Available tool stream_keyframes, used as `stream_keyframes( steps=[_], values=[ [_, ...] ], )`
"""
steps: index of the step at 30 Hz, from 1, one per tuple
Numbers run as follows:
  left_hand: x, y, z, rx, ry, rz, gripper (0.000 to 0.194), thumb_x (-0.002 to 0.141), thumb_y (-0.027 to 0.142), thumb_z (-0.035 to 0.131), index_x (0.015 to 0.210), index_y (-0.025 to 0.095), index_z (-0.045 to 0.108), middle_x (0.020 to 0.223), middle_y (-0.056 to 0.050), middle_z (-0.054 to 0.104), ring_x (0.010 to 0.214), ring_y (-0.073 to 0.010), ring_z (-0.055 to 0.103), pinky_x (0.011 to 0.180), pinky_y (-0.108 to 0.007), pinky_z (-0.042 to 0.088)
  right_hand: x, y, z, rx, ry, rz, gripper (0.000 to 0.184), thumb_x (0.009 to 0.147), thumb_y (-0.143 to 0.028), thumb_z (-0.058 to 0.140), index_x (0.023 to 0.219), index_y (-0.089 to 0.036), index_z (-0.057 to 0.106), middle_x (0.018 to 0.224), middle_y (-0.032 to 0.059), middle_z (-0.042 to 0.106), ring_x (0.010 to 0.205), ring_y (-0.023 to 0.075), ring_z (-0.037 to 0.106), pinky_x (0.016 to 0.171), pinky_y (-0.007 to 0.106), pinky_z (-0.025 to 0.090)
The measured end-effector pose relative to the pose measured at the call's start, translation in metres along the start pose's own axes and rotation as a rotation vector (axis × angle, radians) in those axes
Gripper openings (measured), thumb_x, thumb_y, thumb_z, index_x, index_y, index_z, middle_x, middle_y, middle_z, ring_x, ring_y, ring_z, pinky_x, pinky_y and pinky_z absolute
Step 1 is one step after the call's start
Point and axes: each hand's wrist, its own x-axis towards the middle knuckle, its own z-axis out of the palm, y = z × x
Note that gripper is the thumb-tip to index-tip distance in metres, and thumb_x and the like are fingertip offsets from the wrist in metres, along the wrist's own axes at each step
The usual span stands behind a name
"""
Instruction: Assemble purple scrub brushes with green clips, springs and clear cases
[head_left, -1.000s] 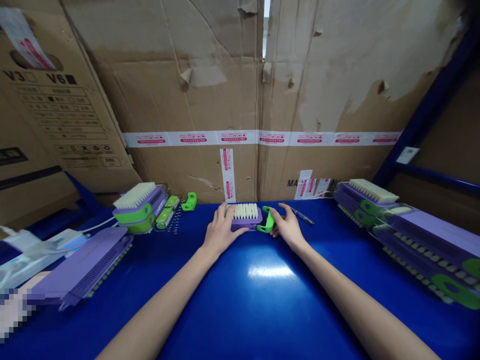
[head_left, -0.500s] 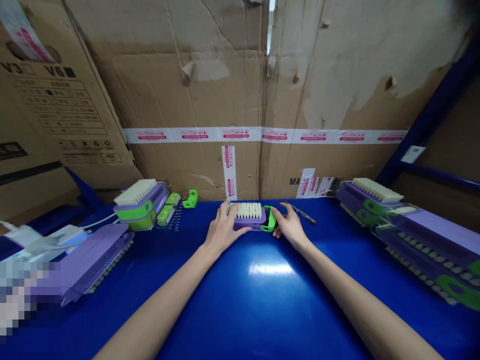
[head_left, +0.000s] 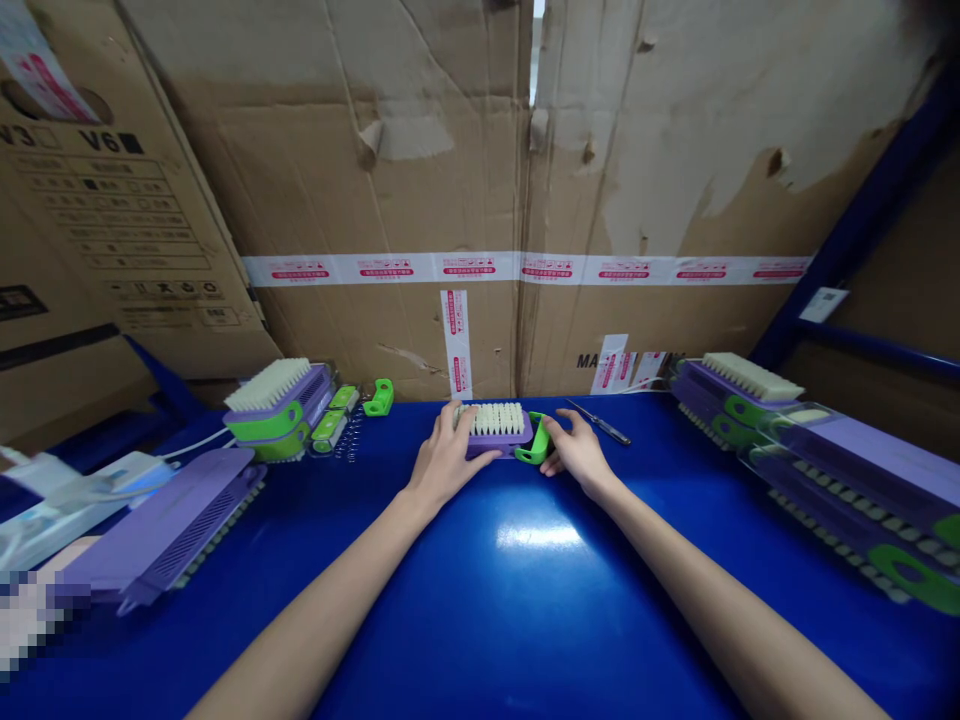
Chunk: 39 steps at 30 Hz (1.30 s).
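Observation:
In the middle of the blue table lies a purple brush unit (head_left: 501,424), its cream bristles facing up. My left hand (head_left: 442,452) grips its left end, fingers over the bristles and thumb along the near side. At the right end sits a green end piece (head_left: 534,441), tilted against the purple body. My right hand (head_left: 576,450) has its fingers closed on this green piece from the right; whether it is fully seated I cannot tell. Just behind my right hand a thin screwdriver-like tool (head_left: 609,427) lies on the table.
Left of centre are stacked brush units (head_left: 274,410), green parts (head_left: 336,420), springs (head_left: 351,435) and a loose green end piece (head_left: 379,398). More purple units (head_left: 840,460) pile up at right. A power strip (head_left: 82,500) lies far left. Cardboard (head_left: 390,200) stands behind.
The green end piece has shifted slightly left, closer against the purple body, with my right hand on it. My left hand stays in place.

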Motion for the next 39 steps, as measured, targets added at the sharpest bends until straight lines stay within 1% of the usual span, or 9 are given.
stream_keyframes(
  steps=[6,9,12,14,17,22,25,33,39],
  values=[
    [0.001,-0.001,0.001,0.081,0.077,0.066,0.066,0.072,0.059,0.062,0.118,0.014,0.049,0.115,-0.017,0.049,0.104,-0.0323,0.052,0.083,-0.049,0.049,-0.001,0.000,0.002,0.045,-0.017,0.033,0.054,0.086,-0.035,0.051,0.132,-0.011,0.035,0.051,-0.0005,0.059,0.038,0.0205,0.062,0.038,0.031,0.053],
    [0.002,0.002,-0.002,0.156,0.134,0.100,0.072,0.070,0.067,0.057,0.114,0.011,0.053,0.113,-0.020,0.051,0.107,-0.0355,0.049,0.094,-0.057,0.038,-0.001,-0.001,0.001,0.066,-0.031,0.057,0.055,0.086,-0.034,0.051,0.133,-0.012,0.034,0.052,-0.0003,0.060,0.038,0.0195,0.061,0.039,0.031,0.054],
    [0.008,0.008,-0.009,0.198,0.129,0.156,0.077,0.069,0.071,0.055,0.118,0.011,0.053,0.121,-0.023,0.049,0.117,-0.0378,0.044,0.103,-0.062,0.024,-0.001,-0.004,0.001,0.078,-0.037,0.074,0.054,0.086,-0.033,0.051,0.133,-0.013,0.034,0.053,-0.0007,0.059,0.038,0.0191,0.061,0.040,0.031,0.053],
    [0.016,0.013,-0.014,0.207,0.066,0.185,0.081,0.068,0.072,0.055,0.121,0.011,0.051,0.126,-0.024,0.047,0.120,-0.0377,0.042,0.106,-0.061,0.019,-0.002,-0.006,0.001,0.076,-0.036,0.086,0.053,0.087,-0.032,0.051,0.133,-0.013,0.034,0.053,-0.0010,0.059,0.039,0.0195,0.061,0.041,0.032,0.053],
    [0.032,0.020,-0.021,0.193,-0.104,0.194,0.088,0.063,0.074,0.057,0.125,0.013,0.048,0.126,-0.021,0.049,0.120,-0.0364,0.043,0.107,-0.058,0.018,-0.003,-0.009,0.002,0.073,-0.031,0.101,0.051,0.087,-0.030,0.050,0.133,-0.012,0.034,0.054,-0.0013,0.058,0.038,0.0196,0.061,0.041,0.032,0.053],
    [0.057,0.029,-0.021,0.144,-0.434,0.128,0.094,0.058,0.074,0.062,0.130,0.016,0.042,0.121,-0.017,0.055,0.114,-0.0350,0.050,0.099,-0.049,0.034,0.000,-0.006,0.001,0.088,-0.032,0.096,0.053,0.087,-0.033,0.052,0.132,-0.013,0.033,0.056,-0.0008,0.059,0.037,0.0189,0.060,0.040,0.032,0.053],
    [0.063,0.033,-0.017,0.104,-0.516,0.064,0.092,0.059,0.073,0.061,0.130,0.018,0.041,0.119,-0.016,0.058,0.110,-0.0342,0.054,0.091,-0.044,0.041,0.003,-0.002,0.000,0.100,-0.039,0.087,0.056,0.086,-0.035,0.054,0.133,-0.013,0.032,0.055,-0.0005,0.059,0.038,0.0193,0.060,0.040,0.032,0.052],
    [0.052,0.031,-0.016,0.090,-0.379,0.082,0.092,0.060,0.075,0.060,0.130,0.019,0.039,0.119,-0.013,0.059,0.109,-0.0315,0.056,0.089,-0.040,0.043,0.002,-0.004,-0.001,0.113,-0.067,0.067,0.053,0.087,-0.035,0.053,0.132,-0.013,0.034,0.052,-0.0024,0.057,0.034,0.0164,0.057,0.035,0.026,0.048],
    [0.048,0.030,-0.020,0.075,-0.277,0.156,0.085,0.063,0.064,0.065,0.131,0.019,0.039,0.119,-0.011,0.057,0.108,-0.0290,0.055,0.090,-0.039,0.042,-0.002,-0.006,-0.001,0.146,-0.139,0.007,0.050,0.085,-0.029,0.054,0.130,-0.016,0.035,0.065,-0.0019,0.060,0.042,0.0138,0.061,0.035,0.022,0.048]
  ],
)
